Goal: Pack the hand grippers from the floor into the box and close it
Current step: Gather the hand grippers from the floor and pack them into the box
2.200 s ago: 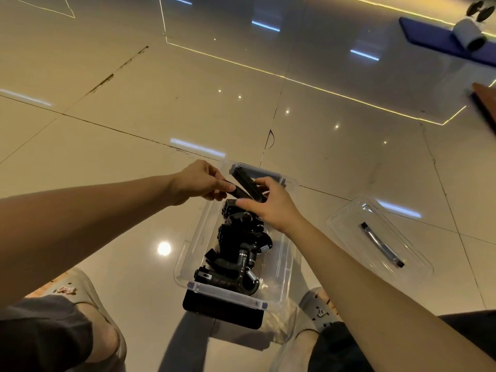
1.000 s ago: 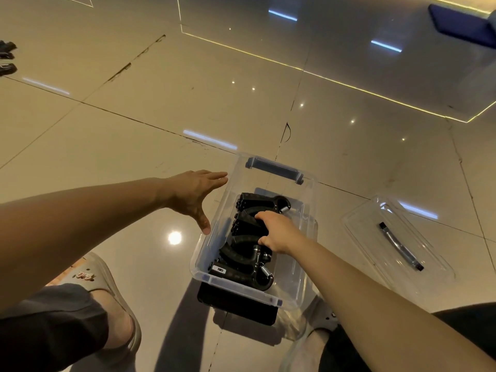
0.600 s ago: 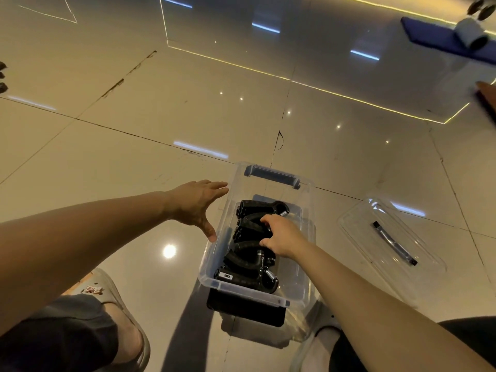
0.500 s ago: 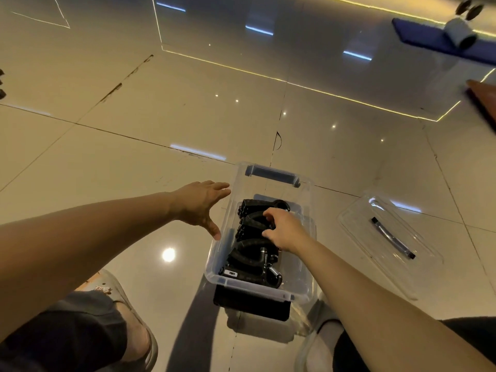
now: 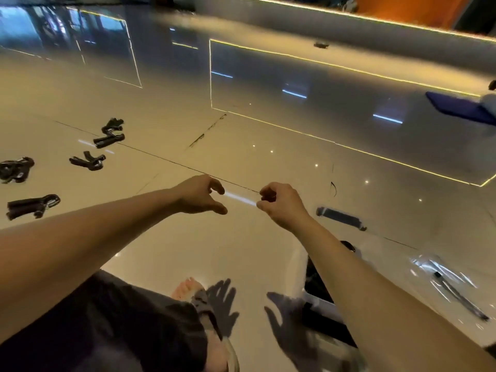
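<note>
Several black hand grippers lie on the glossy floor at the left: one pair farthest away, one nearer, one at the left edge and one closest. The clear plastic box stands at the lower right, blurred and mostly hidden behind my right forearm; black grippers show inside it. My left hand and my right hand hover side by side above the floor, left of the box, fingers loosely curled, both holding nothing.
The box's clear lid with a dark handle lies on the floor right of the box. A blue mat lies at the far right. My knee in dark shorts and a sandalled foot are below the hands.
My right hand has come out of the box and my left hand has left its rim. The view has swung left, bringing the loose grippers on the floor into sight.
</note>
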Motion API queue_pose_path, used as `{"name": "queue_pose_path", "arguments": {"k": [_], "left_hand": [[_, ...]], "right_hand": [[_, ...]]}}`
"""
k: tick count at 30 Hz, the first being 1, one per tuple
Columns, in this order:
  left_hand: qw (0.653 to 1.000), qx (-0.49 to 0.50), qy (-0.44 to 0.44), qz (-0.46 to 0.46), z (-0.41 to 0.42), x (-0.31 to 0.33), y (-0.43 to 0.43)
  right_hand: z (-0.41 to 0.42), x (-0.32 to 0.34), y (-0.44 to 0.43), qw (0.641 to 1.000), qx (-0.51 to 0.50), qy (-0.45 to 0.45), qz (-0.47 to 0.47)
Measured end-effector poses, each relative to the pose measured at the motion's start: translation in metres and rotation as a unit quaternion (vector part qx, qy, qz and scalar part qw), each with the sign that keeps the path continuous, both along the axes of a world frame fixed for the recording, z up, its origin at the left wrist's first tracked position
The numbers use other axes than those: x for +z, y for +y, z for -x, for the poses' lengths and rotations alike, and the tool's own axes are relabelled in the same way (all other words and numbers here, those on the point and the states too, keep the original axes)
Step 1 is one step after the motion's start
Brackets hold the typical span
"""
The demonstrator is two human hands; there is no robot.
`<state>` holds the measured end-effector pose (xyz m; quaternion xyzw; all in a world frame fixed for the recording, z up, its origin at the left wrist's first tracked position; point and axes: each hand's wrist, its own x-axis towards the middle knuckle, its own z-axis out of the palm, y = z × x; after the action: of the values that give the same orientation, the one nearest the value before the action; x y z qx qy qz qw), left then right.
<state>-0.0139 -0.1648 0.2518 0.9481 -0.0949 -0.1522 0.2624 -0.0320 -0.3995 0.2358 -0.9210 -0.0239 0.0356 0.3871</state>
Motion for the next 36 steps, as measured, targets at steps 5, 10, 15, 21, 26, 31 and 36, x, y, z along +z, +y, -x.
{"name": "queue_pose_path", "arguments": {"k": [5,10,15,21,26,31,36], "left_hand": [[0.997,0.069,-0.012,-0.018,0.032,0.031,0.101],[0.991,0.122,-0.022,-0.052,0.068,0.063,0.192],[0.983,0.166,-0.047,-0.062,0.083,0.086,0.273],[0.972,0.203,-0.032,-0.118,0.062,0.087,0.364],[0.953,0.256,-0.026,-0.162,0.033,0.05,0.442],[0.939,0.322,-0.002,-0.124,0.011,-0.012,0.513],[0.928,0.358,0.044,-0.098,-0.043,-0.07,0.561]], "right_hand": [[-0.004,0.034,0.111,0.996,0.085,-0.026,0.001],[0.0,0.049,0.213,0.991,0.118,-0.038,-0.042],[-0.006,0.052,0.299,0.984,0.169,-0.029,-0.043],[-0.057,0.029,0.394,0.975,0.222,-0.017,-0.006],[-0.108,-0.002,0.47,0.962,0.27,0.01,0.04],[-0.164,-0.025,0.538,0.948,0.3,0.026,0.103],[-0.239,-0.067,0.599,0.944,0.301,0.018,0.134]]}}
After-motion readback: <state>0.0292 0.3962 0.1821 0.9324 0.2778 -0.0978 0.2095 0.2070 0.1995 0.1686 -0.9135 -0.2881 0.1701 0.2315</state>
